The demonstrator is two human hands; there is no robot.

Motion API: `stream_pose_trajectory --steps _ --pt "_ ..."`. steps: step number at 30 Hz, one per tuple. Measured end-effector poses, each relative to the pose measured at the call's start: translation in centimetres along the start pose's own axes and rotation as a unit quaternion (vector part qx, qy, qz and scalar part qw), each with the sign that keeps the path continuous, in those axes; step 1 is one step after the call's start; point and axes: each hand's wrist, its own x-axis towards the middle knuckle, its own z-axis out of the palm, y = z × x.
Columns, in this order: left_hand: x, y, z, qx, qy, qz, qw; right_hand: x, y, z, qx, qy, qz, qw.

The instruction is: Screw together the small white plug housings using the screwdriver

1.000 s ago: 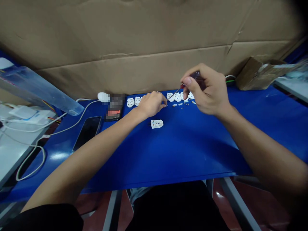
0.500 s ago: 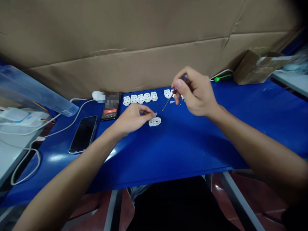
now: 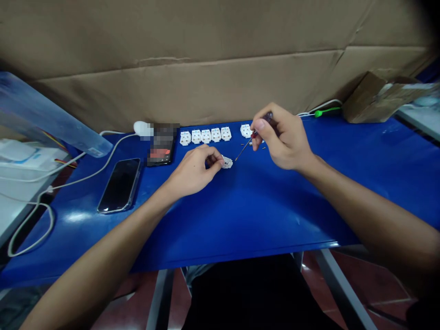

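Between the thumb and fingers of my left hand (image 3: 199, 169) is a small white plastic socket piece (image 3: 227, 162), held by its left end just over the blue table. Part of it is hidden behind the fingertips. My right hand (image 3: 283, 137) is wrapped round the dark handle of a screwdriver (image 3: 244, 149). Its thin shaft slants down to the left, and the tip is just right of the white piece, apparently apart from it. Behind the hands stand several similar white socket pieces (image 3: 206, 136) in a row. Another white piece (image 3: 245, 130) is by my right fingers, near small loose parts (image 3: 263, 148).
A black phone (image 3: 120, 185) lies at the left, with a second phone (image 3: 160, 144) behind it and white cables (image 3: 79, 176) alongside. A green-handled screwdriver (image 3: 323, 112) and a cardboard box (image 3: 369, 98) are at the back right. A cardboard sheet (image 3: 206, 87) stands along the table's rear edge.
My left fingers have closed over the white piece's left end, and it now appears tilted. The screwdriver tip has come closer to it. The view has shifted slightly.
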Motion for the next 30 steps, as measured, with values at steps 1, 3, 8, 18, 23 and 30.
stream_pose_trajectory --steps 1,3,8,18,23,30 --pt "0.0 0.0 0.0 0.003 0.007 -0.008 1.0 0.0 0.1 0.1 0.001 -0.002 -0.005 1.0" --pt "-0.2 0.2 0.2 0.0 0.016 -0.026 1.0 -0.1 0.2 0.3 -0.002 -0.01 -0.007 1.0" --pt "0.0 0.0 1.7 -0.045 0.028 -0.06 0.997 -0.2 0.2 0.7 -0.005 -0.011 0.0 1.0" --pt "0.6 -1.4 2.5 -0.081 0.034 -0.079 0.993 -0.2 0.5 1.6 -0.025 -0.003 -0.026 0.999" --pt "0.7 -1.0 2.4 -0.087 0.017 -0.114 0.99 -0.2 0.4 1.7 -0.028 -0.004 -0.041 0.999" --pt "0.8 -1.4 2.6 -0.098 0.012 -0.103 0.99 -0.3 0.2 1.8 -0.051 -0.037 -0.062 0.996"
